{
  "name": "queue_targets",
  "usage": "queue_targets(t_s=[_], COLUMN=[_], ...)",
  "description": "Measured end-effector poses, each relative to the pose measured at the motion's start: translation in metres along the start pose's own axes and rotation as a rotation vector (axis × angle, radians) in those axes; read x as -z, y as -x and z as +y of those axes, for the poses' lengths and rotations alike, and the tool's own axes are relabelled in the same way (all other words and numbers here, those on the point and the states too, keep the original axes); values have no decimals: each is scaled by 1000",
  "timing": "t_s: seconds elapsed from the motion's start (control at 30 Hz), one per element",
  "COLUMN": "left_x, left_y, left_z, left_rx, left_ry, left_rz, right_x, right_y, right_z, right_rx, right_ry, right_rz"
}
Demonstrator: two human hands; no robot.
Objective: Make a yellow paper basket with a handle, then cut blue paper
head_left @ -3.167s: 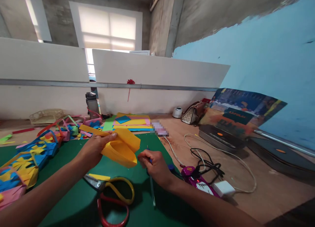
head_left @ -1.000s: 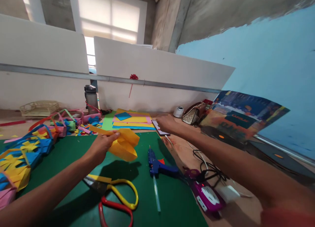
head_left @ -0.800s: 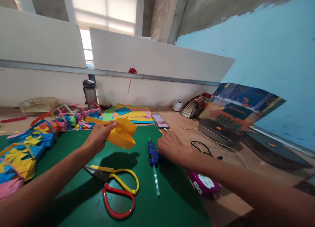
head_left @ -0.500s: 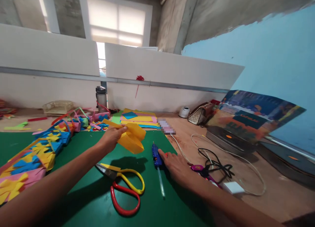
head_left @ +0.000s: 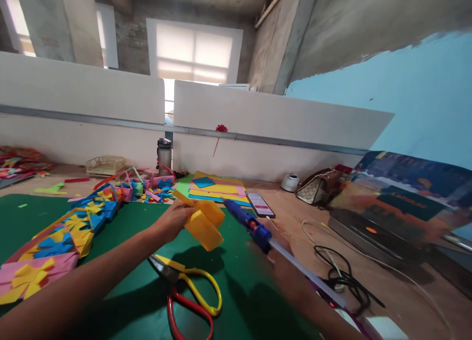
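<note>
My left hand (head_left: 176, 220) pinches a folded yellow paper piece (head_left: 205, 229) by its left edge, above the green mat (head_left: 136, 219). It looks like a small open box shape with a strip sticking up. In my right hand (head_left: 280, 256), partly blurred, is a blue glue gun (head_left: 239, 214), raised off the mat and tilted with its nozzle toward the paper, which it does not touch. A long clear glue stick (head_left: 306, 271) runs out of its back. Scissors (head_left: 173, 276) with one yellow and one red handle lie partly open below my left hand, a yellow paper strip by the blades.
Decorated paper boxes (head_left: 72, 231) line the mat's left side. Behind are coloured sheets (head_left: 221, 185), a phone (head_left: 260, 204) and a bottle (head_left: 164, 157). To the right lie cables (head_left: 344, 276), a handbag (head_left: 317, 187) and a dark case (head_left: 376, 236).
My right hand has picked the glue gun up off the mat and tilted it toward the yellow paper. My left hand still holds the paper. The view has shifted slightly.
</note>
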State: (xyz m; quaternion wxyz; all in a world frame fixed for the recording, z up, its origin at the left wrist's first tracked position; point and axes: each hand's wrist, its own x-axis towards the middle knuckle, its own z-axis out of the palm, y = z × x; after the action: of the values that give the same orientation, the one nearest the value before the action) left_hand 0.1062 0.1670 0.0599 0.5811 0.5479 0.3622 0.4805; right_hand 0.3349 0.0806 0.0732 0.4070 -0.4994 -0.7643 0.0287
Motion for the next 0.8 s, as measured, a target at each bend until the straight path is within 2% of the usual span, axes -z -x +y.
queue_targets(t_s=[0.1,0.2,0.4,0.53,0.8], left_x=[-4,-9,-24,-25,-24], left_y=[0,2,14,17,17], left_z=[-7,-10,1,0,-8], left_rx=[16,74,169,131,108], left_ry=[-34,-26,-38,-149,-192], left_rz=[71,55,-3,11,13], right_x=[-6,-10,-12,-13,-12], right_y=[5,9,14,20,23], right_z=[-11,-14,-10,-11,-13], right_rx=[-25,-50,-49,-49,6], right_ry=[-50,-137,-183,-171,-39], right_rz=[-92,-163,-175,-176,-142])
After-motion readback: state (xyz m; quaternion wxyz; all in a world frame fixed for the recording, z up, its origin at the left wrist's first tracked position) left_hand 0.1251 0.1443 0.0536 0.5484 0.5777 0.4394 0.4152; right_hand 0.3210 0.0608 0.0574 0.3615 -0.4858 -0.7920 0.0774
